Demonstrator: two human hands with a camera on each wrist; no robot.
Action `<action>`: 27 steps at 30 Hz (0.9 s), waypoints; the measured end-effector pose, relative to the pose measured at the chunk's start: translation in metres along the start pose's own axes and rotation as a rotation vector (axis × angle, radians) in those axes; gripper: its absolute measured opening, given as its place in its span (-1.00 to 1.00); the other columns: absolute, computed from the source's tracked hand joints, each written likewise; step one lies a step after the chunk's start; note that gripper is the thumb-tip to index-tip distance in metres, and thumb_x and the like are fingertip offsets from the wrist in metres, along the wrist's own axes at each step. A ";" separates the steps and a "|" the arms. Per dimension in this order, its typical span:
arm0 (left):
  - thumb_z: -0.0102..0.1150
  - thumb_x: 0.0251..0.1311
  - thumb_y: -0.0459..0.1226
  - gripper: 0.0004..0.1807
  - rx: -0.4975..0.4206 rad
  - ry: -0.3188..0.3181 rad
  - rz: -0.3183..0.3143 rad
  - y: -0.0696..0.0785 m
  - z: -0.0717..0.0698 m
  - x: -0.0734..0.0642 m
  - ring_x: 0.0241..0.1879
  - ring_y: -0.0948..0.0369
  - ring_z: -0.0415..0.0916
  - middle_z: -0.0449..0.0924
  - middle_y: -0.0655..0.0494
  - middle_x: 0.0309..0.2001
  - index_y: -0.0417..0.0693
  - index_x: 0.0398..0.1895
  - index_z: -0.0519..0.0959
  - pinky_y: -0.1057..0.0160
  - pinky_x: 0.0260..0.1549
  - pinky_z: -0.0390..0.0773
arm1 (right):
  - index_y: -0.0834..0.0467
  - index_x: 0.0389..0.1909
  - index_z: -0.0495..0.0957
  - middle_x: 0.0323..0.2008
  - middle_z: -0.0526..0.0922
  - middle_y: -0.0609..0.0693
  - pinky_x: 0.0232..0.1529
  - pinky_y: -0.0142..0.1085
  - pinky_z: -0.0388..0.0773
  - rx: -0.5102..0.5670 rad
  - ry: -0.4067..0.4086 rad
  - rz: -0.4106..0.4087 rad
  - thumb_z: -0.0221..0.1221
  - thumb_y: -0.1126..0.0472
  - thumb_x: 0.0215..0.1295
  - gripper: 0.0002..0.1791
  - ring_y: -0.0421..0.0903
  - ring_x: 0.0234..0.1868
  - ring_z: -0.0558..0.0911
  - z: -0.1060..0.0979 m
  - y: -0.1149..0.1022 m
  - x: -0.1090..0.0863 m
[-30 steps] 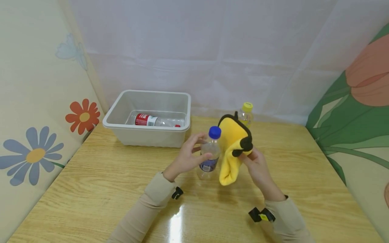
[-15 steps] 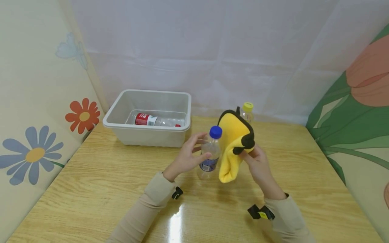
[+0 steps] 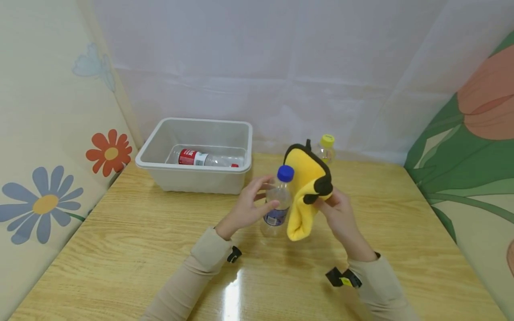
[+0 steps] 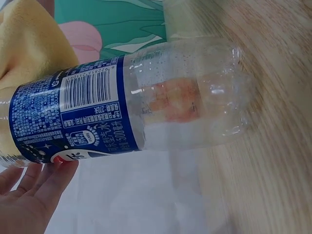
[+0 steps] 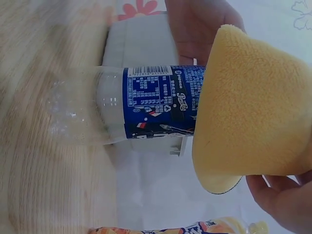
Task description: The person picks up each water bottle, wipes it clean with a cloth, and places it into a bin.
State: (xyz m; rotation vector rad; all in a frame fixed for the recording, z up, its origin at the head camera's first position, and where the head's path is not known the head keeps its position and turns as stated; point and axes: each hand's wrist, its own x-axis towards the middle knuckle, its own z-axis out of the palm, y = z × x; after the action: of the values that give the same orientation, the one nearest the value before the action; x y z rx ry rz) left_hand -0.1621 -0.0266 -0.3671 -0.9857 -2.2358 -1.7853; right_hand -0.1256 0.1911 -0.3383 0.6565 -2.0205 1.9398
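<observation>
My left hand (image 3: 250,206) holds a clear plastic bottle (image 3: 275,217) with a blue cap and a blue label, its thumb and fingers around the upper body. The bottle is upright at the table's middle; whether its base touches the wood is hard to tell. In my right hand (image 3: 340,215), a yellow cloth (image 3: 302,174) with dark edging is pinched and hangs folded beside the bottle's right side. From the right wrist view, the cloth (image 5: 258,107) hides the bottle's neck and cap. The label (image 4: 80,112) faces the left wrist camera.
A pale grey bin (image 3: 201,180) stands at the back left, with an empty red-labelled bottle (image 3: 194,158) lying inside. Behind the cloth stands a yellow-capped bottle (image 3: 327,145), partly hidden. A white sheet (image 3: 341,67) hangs along the table's back edge.
The cloth and right hand shift slightly right and up, then back left along the bottle's side. The left hand and the bottle stay almost still.
</observation>
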 end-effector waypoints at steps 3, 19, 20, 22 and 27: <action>0.22 0.06 -0.41 -0.38 -0.003 0.007 0.008 -0.001 0.000 0.000 0.03 -0.07 0.40 0.34 -0.24 0.09 -0.35 0.21 0.24 0.09 -0.03 0.50 | -0.14 -0.24 0.58 -0.33 0.62 -0.18 -0.34 -0.47 0.56 -0.011 -0.022 0.011 -0.01 0.62 0.12 -0.45 -0.27 -0.35 0.58 0.000 0.001 0.000; 0.19 0.02 -0.51 -0.37 0.021 -0.011 0.016 0.006 -0.001 0.001 0.01 -0.16 0.39 0.33 -0.35 0.05 -0.47 0.19 0.21 0.06 -0.06 0.51 | -0.19 -0.22 0.55 -0.31 0.62 -0.21 -0.32 -0.46 0.57 -0.041 -0.064 0.072 0.01 0.55 0.18 -0.49 -0.26 -0.33 0.58 0.002 0.005 0.005; 0.20 0.02 -0.50 -0.35 0.020 -0.012 0.018 0.001 -0.001 0.002 0.02 -0.15 0.39 0.32 -0.33 0.06 -0.45 0.20 0.20 0.07 -0.05 0.51 | -0.20 -0.23 0.55 -0.32 0.61 -0.21 -0.32 -0.46 0.56 -0.034 -0.066 0.071 0.01 0.56 0.18 -0.48 -0.27 -0.33 0.57 0.002 0.006 0.005; 0.21 0.02 -0.49 -0.35 0.020 -0.012 0.021 -0.003 -0.001 0.001 0.02 -0.13 0.39 0.33 -0.30 0.08 -0.41 0.22 0.21 0.10 -0.05 0.51 | -0.20 -0.23 0.55 -0.32 0.61 -0.21 -0.34 -0.46 0.56 -0.031 -0.070 0.071 0.01 0.55 0.18 -0.48 -0.27 -0.34 0.57 0.002 0.009 0.006; 0.23 0.03 -0.45 -0.35 0.018 -0.007 0.030 -0.005 -0.002 0.000 0.02 -0.05 0.41 0.35 -0.22 0.07 -0.34 0.22 0.24 0.18 -0.05 0.51 | -0.23 -0.23 0.55 -0.32 0.59 -0.22 -0.35 -0.47 0.53 -0.026 -0.086 0.092 0.02 0.49 0.22 -0.53 -0.28 -0.35 0.54 0.002 0.018 0.005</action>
State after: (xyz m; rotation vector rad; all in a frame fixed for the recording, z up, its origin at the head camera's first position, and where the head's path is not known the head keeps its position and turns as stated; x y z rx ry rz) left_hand -0.1655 -0.0287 -0.3702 -1.0183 -2.2255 -1.7497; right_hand -0.1388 0.1887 -0.3513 0.6620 -2.1598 1.9644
